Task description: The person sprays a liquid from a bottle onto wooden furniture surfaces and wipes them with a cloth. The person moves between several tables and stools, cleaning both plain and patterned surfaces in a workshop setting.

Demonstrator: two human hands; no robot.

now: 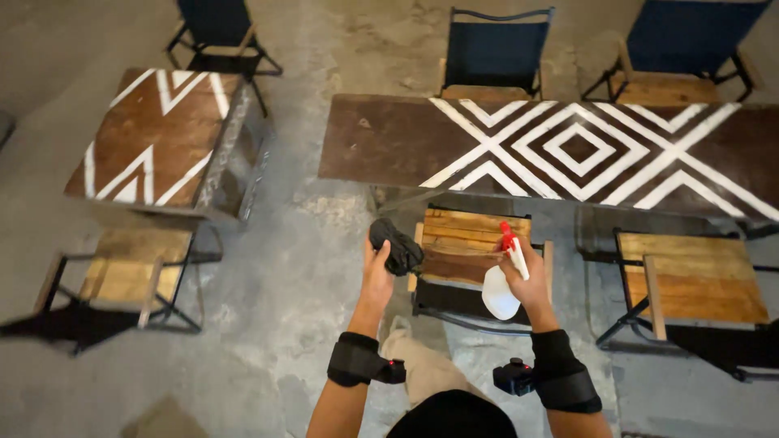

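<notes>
The left hand (377, 272) was clenched around a bunched black cloth (396, 246), its grip grasping the cloth from below. The right hand (527, 272) had its grip closed on a white spray bottle (498, 292) with a red nozzle, the nozzle up and the bottle's body hanging below the fist. Both hands were raised over a wooden-slatted chair (462, 243), the cloth at its left edge, the bottle over its right part. Just beyond the chair stood a long brown tabletop (381, 138) painted with white diamond lines. Black wrist bands (355, 358) wrapped both forearms.
</notes>
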